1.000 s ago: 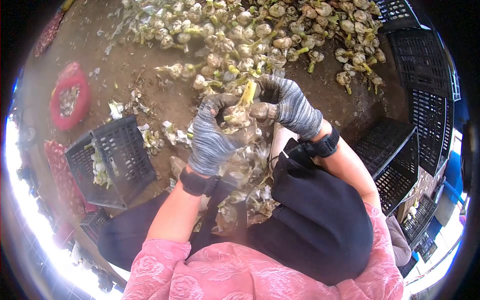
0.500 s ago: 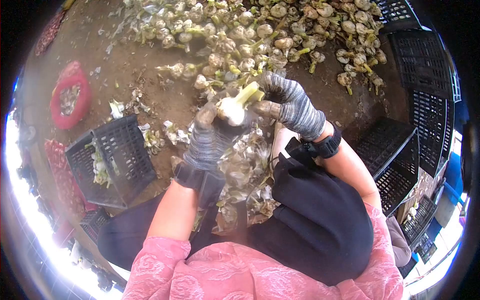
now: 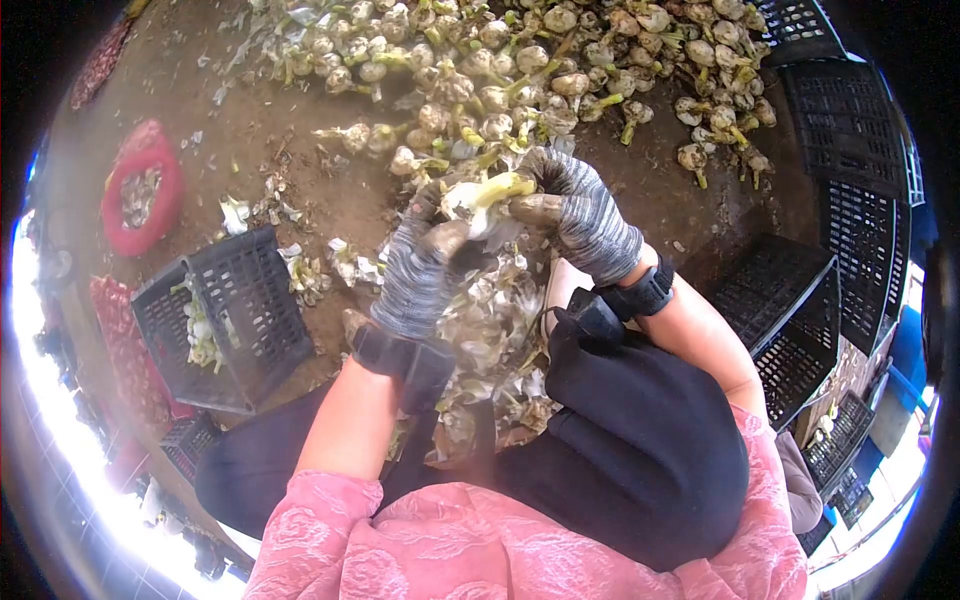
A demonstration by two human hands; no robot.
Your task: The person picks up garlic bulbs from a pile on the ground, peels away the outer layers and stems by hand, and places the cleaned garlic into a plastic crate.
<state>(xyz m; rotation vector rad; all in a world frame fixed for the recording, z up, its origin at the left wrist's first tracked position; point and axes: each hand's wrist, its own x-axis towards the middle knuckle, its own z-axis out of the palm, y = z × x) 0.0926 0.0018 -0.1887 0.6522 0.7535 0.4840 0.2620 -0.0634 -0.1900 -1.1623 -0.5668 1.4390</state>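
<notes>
A white garlic bulb (image 3: 464, 202) with a thick yellow-green stem is held between both hands, above a heap of loose skins. My left hand (image 3: 412, 268), in a grey knitted glove with darker fingertips, grips the bulb from its left side, thumb in front. From the right, my right hand (image 3: 590, 222), gloved alike, has its thumb and fingers closed at the stem end. Pale skin shows below the stem between the hands. Some of the fingers are hidden behind the bulb.
A large pile of garlic bulbs (image 3: 500, 65) covers the ground ahead. Peeled skins (image 3: 490, 320) lie between my legs. A black crate (image 3: 250, 310) with some garlic stands at left, near a red mesh bag (image 3: 120, 225). More black crates (image 3: 845, 130) line the right side.
The bulb has turned in my hands, its stem tipping from upward to nearly level toward the right. My left thumb has moved across the front of it.
</notes>
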